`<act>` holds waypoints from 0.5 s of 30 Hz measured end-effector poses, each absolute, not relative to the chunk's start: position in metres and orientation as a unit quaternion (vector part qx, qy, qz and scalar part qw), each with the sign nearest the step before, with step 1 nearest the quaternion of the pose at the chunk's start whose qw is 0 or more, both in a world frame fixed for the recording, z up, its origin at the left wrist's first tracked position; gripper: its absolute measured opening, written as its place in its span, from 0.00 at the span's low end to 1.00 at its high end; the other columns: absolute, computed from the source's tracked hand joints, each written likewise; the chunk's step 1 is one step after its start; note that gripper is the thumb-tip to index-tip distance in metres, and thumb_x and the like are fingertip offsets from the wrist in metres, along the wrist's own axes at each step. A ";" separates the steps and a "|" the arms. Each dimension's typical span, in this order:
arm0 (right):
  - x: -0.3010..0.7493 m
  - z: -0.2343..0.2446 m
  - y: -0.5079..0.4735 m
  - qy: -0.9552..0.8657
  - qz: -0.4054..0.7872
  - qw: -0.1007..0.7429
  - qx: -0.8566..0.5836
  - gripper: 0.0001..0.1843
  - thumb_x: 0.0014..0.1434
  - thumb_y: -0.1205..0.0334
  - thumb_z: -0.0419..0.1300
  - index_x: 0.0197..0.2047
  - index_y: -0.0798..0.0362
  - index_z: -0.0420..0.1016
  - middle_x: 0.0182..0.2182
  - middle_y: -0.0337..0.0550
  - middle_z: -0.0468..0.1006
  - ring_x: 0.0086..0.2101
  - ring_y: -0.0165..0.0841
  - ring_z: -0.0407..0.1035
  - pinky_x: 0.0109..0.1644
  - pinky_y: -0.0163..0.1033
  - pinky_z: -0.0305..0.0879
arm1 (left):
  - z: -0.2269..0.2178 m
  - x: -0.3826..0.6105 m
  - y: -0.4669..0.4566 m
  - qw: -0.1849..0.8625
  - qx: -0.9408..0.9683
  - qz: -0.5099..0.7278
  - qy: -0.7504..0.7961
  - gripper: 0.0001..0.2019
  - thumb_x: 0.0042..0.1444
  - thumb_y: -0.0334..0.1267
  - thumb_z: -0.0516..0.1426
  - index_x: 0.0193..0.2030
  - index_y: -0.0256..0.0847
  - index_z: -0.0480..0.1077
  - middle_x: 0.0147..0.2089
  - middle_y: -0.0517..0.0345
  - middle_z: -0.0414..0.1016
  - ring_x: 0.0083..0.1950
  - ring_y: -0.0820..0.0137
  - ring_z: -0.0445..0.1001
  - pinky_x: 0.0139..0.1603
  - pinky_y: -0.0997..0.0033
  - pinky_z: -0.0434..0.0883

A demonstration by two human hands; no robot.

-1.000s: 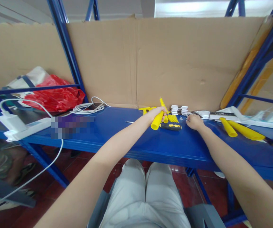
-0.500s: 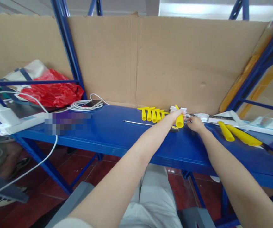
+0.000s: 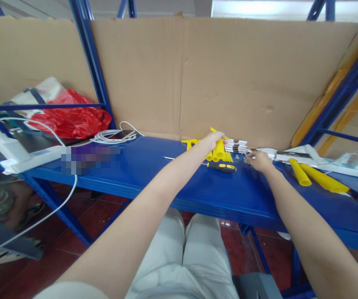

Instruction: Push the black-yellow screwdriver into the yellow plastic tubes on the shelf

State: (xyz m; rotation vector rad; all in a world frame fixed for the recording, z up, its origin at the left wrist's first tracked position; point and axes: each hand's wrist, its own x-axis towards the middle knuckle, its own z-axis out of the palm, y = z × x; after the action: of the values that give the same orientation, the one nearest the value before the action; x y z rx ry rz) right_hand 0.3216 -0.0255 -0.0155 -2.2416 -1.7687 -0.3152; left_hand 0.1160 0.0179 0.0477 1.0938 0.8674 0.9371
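My left hand (image 3: pixel 216 138) is closed around a yellow T-shaped plastic piece with a hollow round stem (image 3: pixel 219 149), above several similar yellow pieces (image 3: pixel 189 144) lined up on the blue table (image 3: pixel 141 162). My forearm and hand partly cover that row. A screwdriver (image 3: pixel 222 167) with a black and yellow handle lies in front, its shaft passing under my left forearm. My right hand (image 3: pixel 259 160) rests low at the table, fingertips pinched beside small scattered metal bits (image 3: pixel 245 159), too small to name; whatever is between the fingertips is hidden. White, dark-striped pieces (image 3: pixel 236 145) lie between my hands.
Two yellow cones (image 3: pixel 300 172) lie at the right near white strips and clear bags. At the left are a white power strip (image 3: pixel 38 160), a coiled white cable (image 3: pixel 112 136) and a red plastic bag (image 3: pixel 73 116). Cardboard (image 3: pixel 228 79) stands behind. Another person's legs show at lower left.
My left hand has moved left with the yellow piece, over the row, uncovering the screwdriver handle and the white striped pieces. My right hand stays near the metal bits.
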 end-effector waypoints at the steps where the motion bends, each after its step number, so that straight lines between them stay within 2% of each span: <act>1: 0.326 -0.014 -0.025 -0.605 -0.117 0.149 -0.774 0.16 0.61 0.60 0.54 0.46 0.50 0.81 0.50 0.51 0.78 0.51 0.46 0.70 0.50 0.46 0.67 | 0.050 0.102 0.017 0.658 0.483 0.424 0.392 0.08 0.55 0.23 0.50 0.33 0.35 0.68 0.17 0.61 0.64 0.20 0.75 0.63 0.27 0.74 0.66; 5: 0.340 -0.009 -0.025 -0.580 -0.097 0.152 -0.794 0.12 0.58 0.60 0.57 0.39 0.50 0.82 0.39 0.48 0.81 0.44 0.43 0.74 0.43 0.42 0.68 | 0.053 0.047 0.013 0.618 0.443 0.492 0.425 0.10 0.52 0.21 0.52 0.38 0.34 0.70 0.20 0.60 0.67 0.21 0.75 0.66 0.24 0.77 0.66; 9: 0.340 -0.007 -0.026 -0.602 -0.024 0.120 -0.789 0.07 0.56 0.61 0.61 0.32 0.52 0.81 0.29 0.46 0.80 0.36 0.40 0.75 0.38 0.39 0.68 | 0.042 0.005 0.010 0.614 0.380 0.563 0.403 0.11 0.52 0.20 0.52 0.38 0.34 0.71 0.20 0.60 0.67 0.21 0.76 0.67 0.24 0.79 0.66; 15: 0.329 -0.008 -0.028 -0.629 -0.002 0.083 -0.773 0.08 0.51 0.70 0.64 0.22 0.53 0.75 0.23 0.43 0.77 0.32 0.37 0.75 0.40 0.38 0.71 | 0.019 -0.013 0.000 0.592 0.315 0.606 0.427 0.11 0.51 0.19 0.52 0.36 0.35 0.70 0.20 0.61 0.66 0.20 0.77 0.65 0.24 0.79 0.66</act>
State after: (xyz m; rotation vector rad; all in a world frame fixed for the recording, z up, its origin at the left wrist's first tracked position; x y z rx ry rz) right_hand 0.3287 -0.0276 -0.0077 -2.3082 -1.8777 -0.0064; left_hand -0.0131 -0.0002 0.0191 0.7329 0.9939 1.4103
